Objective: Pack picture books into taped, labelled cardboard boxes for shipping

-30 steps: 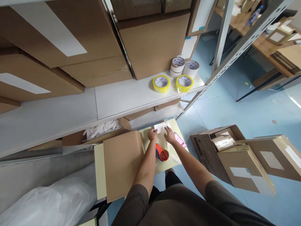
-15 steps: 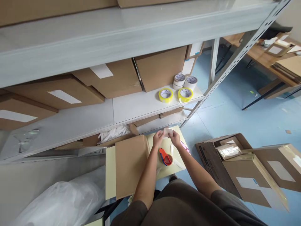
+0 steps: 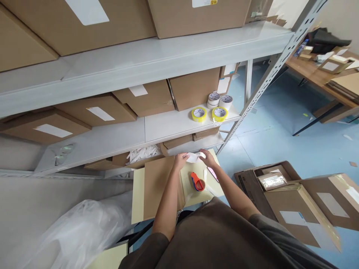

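A white slip of paper [image 3: 193,157] is stretched between my two hands over the pale yellow tabletop. My left hand [image 3: 180,160] pinches its left end, and my right hand [image 3: 206,157] has its fingers closed on the right end. Just below lies a red and blue tape dispenser [image 3: 198,182] with a roll of tape in it. A flat cardboard piece [image 3: 158,186] rests under and beside my left forearm. Near my right wrist, a pink-edged flat object [image 3: 213,174] is partly covered.
Ahead stands a grey metal shelf [image 3: 174,127] with cardboard boxes and yellow [image 3: 199,114] and white tape rolls. Open cartons [image 3: 291,213] stand on the floor at right. White plastic wrapping [image 3: 92,228] lies at lower left.
My hands have moved apart, and the slip between them now shows wider and flatter. The view has shifted, showing more of the upper shelf.
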The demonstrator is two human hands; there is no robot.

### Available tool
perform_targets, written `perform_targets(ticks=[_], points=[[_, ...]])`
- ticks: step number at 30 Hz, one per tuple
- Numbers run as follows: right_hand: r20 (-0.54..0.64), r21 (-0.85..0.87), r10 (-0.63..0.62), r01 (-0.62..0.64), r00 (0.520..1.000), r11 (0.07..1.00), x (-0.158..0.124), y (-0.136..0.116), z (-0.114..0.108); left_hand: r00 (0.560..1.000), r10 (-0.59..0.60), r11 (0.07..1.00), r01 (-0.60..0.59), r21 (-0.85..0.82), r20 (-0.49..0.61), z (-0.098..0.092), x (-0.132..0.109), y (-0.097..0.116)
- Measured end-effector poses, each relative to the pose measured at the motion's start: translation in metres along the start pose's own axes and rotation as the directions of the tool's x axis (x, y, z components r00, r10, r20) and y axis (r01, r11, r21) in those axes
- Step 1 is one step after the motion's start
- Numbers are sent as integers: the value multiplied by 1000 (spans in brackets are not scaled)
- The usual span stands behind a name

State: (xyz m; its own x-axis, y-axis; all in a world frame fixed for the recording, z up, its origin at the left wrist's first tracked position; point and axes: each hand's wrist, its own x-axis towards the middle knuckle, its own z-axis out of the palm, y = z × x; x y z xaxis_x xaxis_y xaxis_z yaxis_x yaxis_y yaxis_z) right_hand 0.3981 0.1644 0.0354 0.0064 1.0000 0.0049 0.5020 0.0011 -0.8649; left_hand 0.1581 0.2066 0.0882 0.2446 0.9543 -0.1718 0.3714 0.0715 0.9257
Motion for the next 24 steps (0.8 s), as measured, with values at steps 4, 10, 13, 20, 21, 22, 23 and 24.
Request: perform_targets(ticks=[4, 10, 13, 20, 21, 22, 23, 24], points=[[312, 68, -21, 0, 950, 998, 29, 5, -11, 994, -56, 995, 48, -88, -91, -16, -7, -1], [448, 264, 22, -155, 894, 952, 39, -4, -14, 961, -128, 972, 73, -223, -245, -21, -18, -14], [476, 294, 30, -192, 879, 936, 42, -8, -19, 926, -231, 917, 105, -384, -299, -12, -22, -21], [547, 269, 20, -198, 837, 943, 50, -12, -31, 884, -333, 850, 130, -511, -328, 5, -30, -28], [548, 271, 15, -194, 836, 943, 51, -13, -33, 880, -343, 847, 137, -514, -330, 6, -30, -27], [549, 271, 14, -193, 836, 943, 52, -13, -33, 875, -354, 844, 146, -517, -331, 6, -31, -27], [550, 268, 16, -195, 835, 943, 52, -13, -34, 870, -365, 840, 155, -520, -330, 7, -31, -27], [553, 265, 19, -198, 833, 944, 53, -13, -34, 865, -378, 835, 165, -525, -330, 7, -31, -27]])
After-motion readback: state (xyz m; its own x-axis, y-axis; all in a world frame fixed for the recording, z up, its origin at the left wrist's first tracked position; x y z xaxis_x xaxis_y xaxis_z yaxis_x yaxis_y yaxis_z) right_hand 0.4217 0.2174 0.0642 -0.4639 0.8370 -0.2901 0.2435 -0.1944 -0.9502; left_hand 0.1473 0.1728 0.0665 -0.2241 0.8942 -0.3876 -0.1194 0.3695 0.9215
